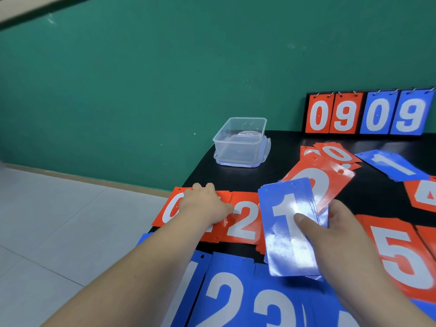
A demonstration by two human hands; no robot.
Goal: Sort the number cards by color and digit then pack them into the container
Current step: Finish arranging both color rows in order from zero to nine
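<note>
My right hand [339, 234] grips a small stack of cards, a blue 1 card [286, 234] on top and a red card [323, 182] fanned out behind it. My left hand [205, 201] rests flat on a red 0 card [168, 211] at the table's left edge, beside a red 2 card [245, 220]. Blue cards with 2 [226, 300] and 3 [273, 310] lie in a row nearest me. A clear plastic container [240, 142] stands open and empty on its lid at the far left corner of the black table [236, 178].
Loose cards are scattered to the right: a red 0 card [335, 152], a blue 1 card [389, 165], a red 5 card [398, 256] and a red 4 card [422, 194]. A flip scoreboard [368, 114] reading 09 09 stands at the back. The table's left edge drops to the tiled floor [47, 220].
</note>
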